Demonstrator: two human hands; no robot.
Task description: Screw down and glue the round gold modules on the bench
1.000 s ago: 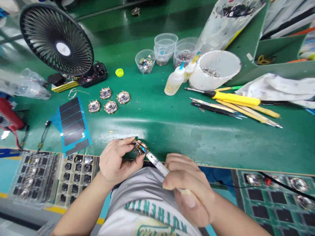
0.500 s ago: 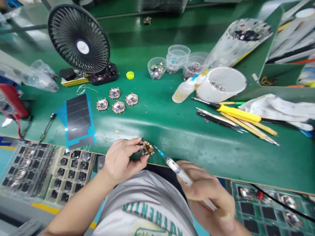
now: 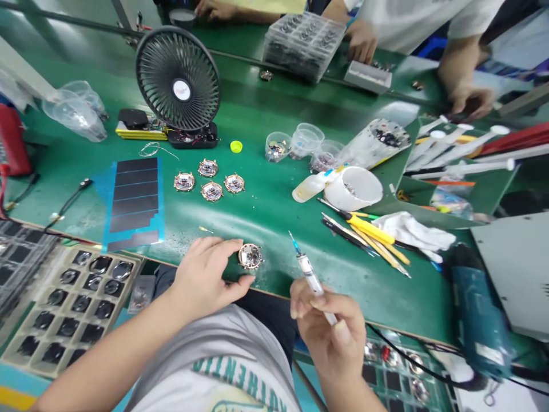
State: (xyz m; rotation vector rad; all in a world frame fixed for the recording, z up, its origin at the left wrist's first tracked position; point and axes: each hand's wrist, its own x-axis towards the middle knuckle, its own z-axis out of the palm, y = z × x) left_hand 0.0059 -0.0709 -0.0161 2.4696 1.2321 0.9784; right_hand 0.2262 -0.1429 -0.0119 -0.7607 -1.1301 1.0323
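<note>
At the table's near edge, my left hand (image 3: 210,269) has its index finger and thumb around the rim of a gold-rimmed watch case (image 3: 250,256). The case lies face up, its silvery inner parts showing. To its right, my right hand (image 3: 330,320) grips a clear syringe (image 3: 311,277) with a blue needle hub. The needle points up and away, apart from the case. Several similar watch cases (image 3: 211,191) rest farther back on the green table (image 3: 274,223). A sheet of dark strips on blue film (image 3: 136,194) lies left of them.
A black fan (image 3: 178,80) stands behind. Small plastic cups (image 3: 278,146), a dropper bottle (image 3: 309,186) and a white tub (image 3: 355,191) are right of centre, near a yellow-handled tool (image 3: 371,227). A compartment tray (image 3: 72,303) sits at lower left. A co-worker's hands (image 3: 362,40) are across the table.
The watch case, tilted in my left fingers before, now lies flatter with its inner side up. The syringe has moved away from it and points more upward. The view has shifted, showing co-workers' hands.
</note>
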